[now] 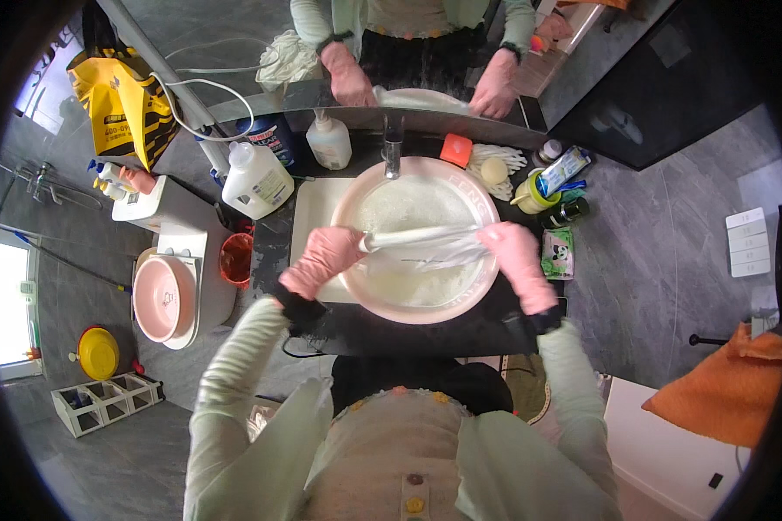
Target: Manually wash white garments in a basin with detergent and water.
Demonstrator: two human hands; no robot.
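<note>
Both my hands wear pink gloves with dark bands at the wrists. A white cloth (pixel 423 239) is stretched sideways between them, low over a pale pink basin (pixel 373 301). Its left end is bunched in my left hand (pixel 331 251), at the basin's left rim. My right hand (pixel 513 255) grips the other end by the right rim, where the cloth fans out in loose folds. Cloudy, foamy water (pixel 417 203) fills the basin, which rests over a white sink (pixel 314 215). A metal faucet (pixel 393 148) reaches over the back rim.
Left of the faucet stand a white jug (pixel 259 185), a dark blue bottle (pixel 272 138) and a pump bottle (pixel 329 142). Rightward are an orange-red box (pixel 456 150), a round soap bar (pixel 494 170), a toothpaste tube (pixel 564 170) and a green packet (pixel 557 253). A mirror (pixel 234 84) rises behind.
</note>
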